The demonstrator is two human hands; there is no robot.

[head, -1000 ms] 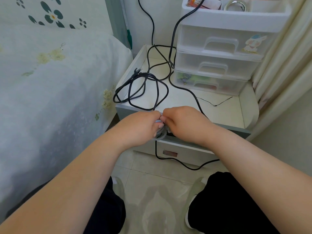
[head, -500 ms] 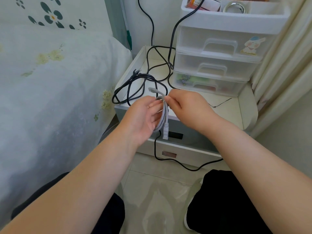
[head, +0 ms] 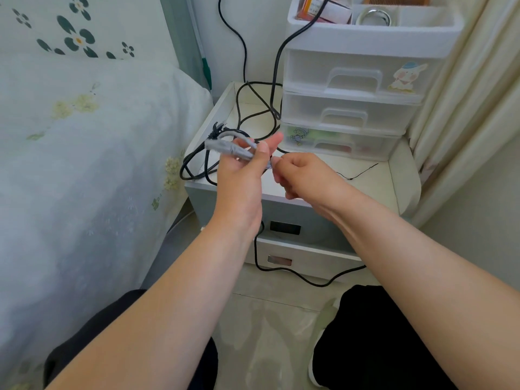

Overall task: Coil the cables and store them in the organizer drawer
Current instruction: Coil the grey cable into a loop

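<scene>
While left hand (head: 239, 167) grips gray cable (head: 225, 146) bundle, wrap loose end pinched in right hand (head: 299, 173) snugly around.

Non-task items: bed with white floral-print quilt (head: 84, 170) fills left of frame. Cream pleated curtain (head: 464, 108) along right edge. Pale glossy floor tiles (head: 270, 327) at bottom centre. Green-tipped pole (head: 206, 70) leaning in the corner, upper centre-left, beside the bed.

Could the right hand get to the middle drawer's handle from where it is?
Probably yes. The right hand is pinching the grey cable, but nothing lies between it and the middle drawer handle; it would likely let go first.
</scene>
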